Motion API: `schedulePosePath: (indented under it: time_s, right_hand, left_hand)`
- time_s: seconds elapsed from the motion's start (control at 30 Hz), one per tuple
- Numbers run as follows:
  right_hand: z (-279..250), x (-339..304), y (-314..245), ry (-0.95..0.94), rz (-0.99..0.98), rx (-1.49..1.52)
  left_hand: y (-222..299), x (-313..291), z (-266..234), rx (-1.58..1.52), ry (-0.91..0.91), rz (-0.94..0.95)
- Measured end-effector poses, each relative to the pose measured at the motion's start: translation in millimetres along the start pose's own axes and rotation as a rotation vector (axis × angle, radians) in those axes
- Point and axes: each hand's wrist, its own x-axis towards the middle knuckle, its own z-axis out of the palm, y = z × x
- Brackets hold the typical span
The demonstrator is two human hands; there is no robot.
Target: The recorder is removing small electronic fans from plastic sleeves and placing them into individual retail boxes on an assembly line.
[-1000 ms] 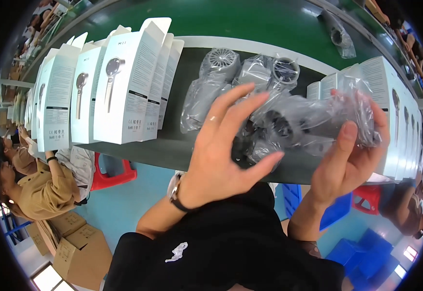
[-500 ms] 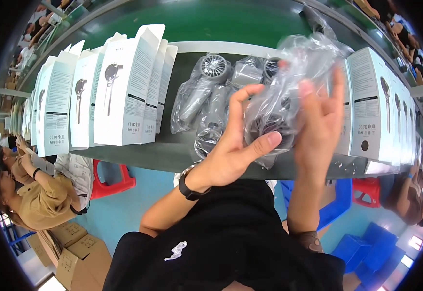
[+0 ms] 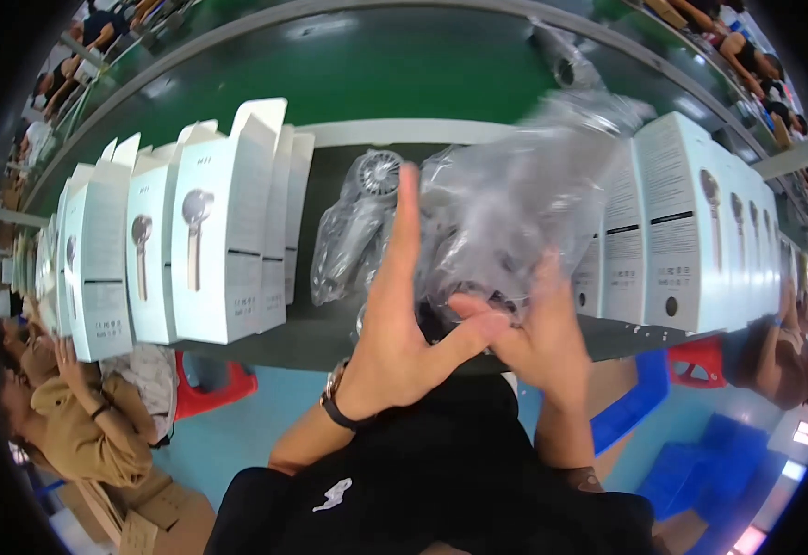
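Note:
My right hand (image 3: 538, 342) grips a clear plastic bag (image 3: 515, 199) with a dark round device inside, lifted and tilted upward, blurred by motion. My left hand (image 3: 404, 324) is flat against the bag's left side, fingers stretched up and thumb pressing toward the right hand. A second bagged fan-like device (image 3: 358, 222) lies on the dark table (image 3: 321, 333) just left of my hands. A wristwatch (image 3: 335, 402) sits on my left wrist.
Rows of upright white cartons stand left (image 3: 205, 231) and right (image 3: 691, 222) on the table. A green conveyor belt (image 3: 376, 74) runs behind. A seated person in a tan top (image 3: 80, 435) is lower left, red stool (image 3: 219, 388) and blue crates (image 3: 728, 462) below.
The bagged device has been raised from the table and turned more upright. My left hand went from cupping it to lying flat with fingers pointing up.

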Motion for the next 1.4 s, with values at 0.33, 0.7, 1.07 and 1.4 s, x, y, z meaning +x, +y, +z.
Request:
schedulePosePath:
  time_s: [0.33,0.7,1.07,1.4]
  right_hand:
    - [1,15,-3,0.020,-0.334,0.008]
    - [-7,7,17,0.068,-0.505,0.586]
    - [-6,14,-2,0.155,-0.164,0.749]
    - [-5,26,-2,0.319,0.013,0.791]
  left_hand:
    - [1,22,11,-1.134,0.244,-0.168]
    - [-3,23,26,-1.177,-0.106,-0.228]
    - [-8,18,-5,-0.178,-0.096,0.184]
    - [-10,30,-7,0.194,-0.039,0.517]
